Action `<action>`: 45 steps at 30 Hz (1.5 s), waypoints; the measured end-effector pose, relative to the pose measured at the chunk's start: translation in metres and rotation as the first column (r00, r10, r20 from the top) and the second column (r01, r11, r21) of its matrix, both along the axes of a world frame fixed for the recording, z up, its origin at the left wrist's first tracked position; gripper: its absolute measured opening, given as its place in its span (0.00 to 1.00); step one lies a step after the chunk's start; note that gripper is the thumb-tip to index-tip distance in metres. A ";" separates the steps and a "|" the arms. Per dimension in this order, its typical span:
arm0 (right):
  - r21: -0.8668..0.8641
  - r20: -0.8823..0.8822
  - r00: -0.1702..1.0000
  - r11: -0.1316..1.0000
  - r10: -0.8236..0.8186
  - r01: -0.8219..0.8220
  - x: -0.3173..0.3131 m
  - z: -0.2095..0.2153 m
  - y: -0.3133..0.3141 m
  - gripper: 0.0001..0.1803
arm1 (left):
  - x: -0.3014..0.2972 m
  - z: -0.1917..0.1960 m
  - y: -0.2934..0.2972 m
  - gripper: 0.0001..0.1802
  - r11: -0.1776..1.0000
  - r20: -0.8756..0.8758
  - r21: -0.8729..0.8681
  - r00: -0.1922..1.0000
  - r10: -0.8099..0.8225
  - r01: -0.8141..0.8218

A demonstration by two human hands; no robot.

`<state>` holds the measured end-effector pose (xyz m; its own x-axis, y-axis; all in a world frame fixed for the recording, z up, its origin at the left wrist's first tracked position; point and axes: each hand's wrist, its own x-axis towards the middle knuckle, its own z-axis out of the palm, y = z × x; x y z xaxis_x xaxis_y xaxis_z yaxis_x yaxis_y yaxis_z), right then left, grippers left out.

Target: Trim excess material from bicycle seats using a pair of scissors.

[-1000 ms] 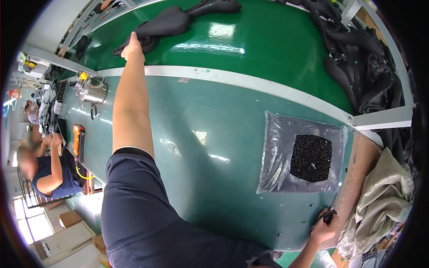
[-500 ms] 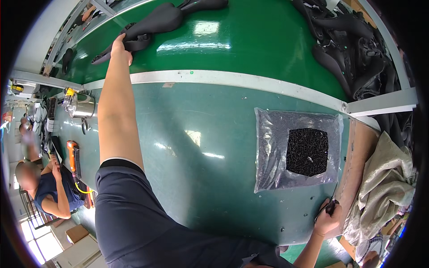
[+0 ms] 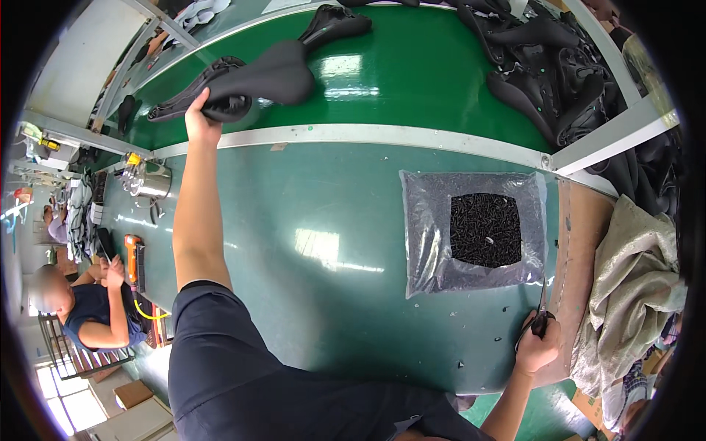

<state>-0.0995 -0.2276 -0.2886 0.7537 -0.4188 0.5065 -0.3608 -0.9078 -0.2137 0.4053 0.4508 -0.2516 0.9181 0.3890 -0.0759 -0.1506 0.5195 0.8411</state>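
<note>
My left hand point(image 3: 202, 123) reaches out to the green belt and is closed on the narrow end of a black bicycle saddle point(image 3: 276, 73). The saddle's broad end points right, and its smooth top faces up. Beside it on the left lies another dark saddle piece point(image 3: 193, 88), partly covered. A further black saddle point(image 3: 334, 26) rests just beyond. Low at the right, my right hand point(image 3: 538, 349) is wrapped round the black handles of scissors point(image 3: 543, 312), their blades pointing away from me toward a clear plastic bag point(image 3: 426, 242) of small black pieces.
A white rail point(image 3: 412, 137) separates the green table point(image 3: 331, 206) from the belt point(image 3: 412, 73). Several saddles point(image 3: 551, 81) are heaped at the far right. A beige sack point(image 3: 625, 287) hangs at the right edge. On the left are a metal pot point(image 3: 153, 180), an orange tool point(image 3: 133, 257) and a seated person point(image 3: 103, 316).
My left hand has shifted its hold on the saddle, which now sits nearer and overlaps the neighbouring piece. The scissors' blades have come into clear sight. The whole view has shifted slightly.
</note>
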 end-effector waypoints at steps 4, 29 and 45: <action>-0.020 0.009 1.000 1.000 0.015 -0.015 0.001 0.001 0.001 0.13 | -0.104 0.025 0.027 0.28 0.958 -0.150 0.055 0.951 -0.272 0.282; 0.043 0.004 1.000 0.999 0.013 -0.013 0.001 0.000 -0.004 0.13 | 0.062 -0.009 -0.162 0.45 -0.503 -0.172 0.853 0.985 -0.014 0.142; 0.082 -0.002 1.000 0.996 -0.017 0.017 0.002 0.002 -0.003 0.16 | 0.021 0.043 -0.289 0.26 -0.104 -0.478 0.786 0.493 -0.727 0.609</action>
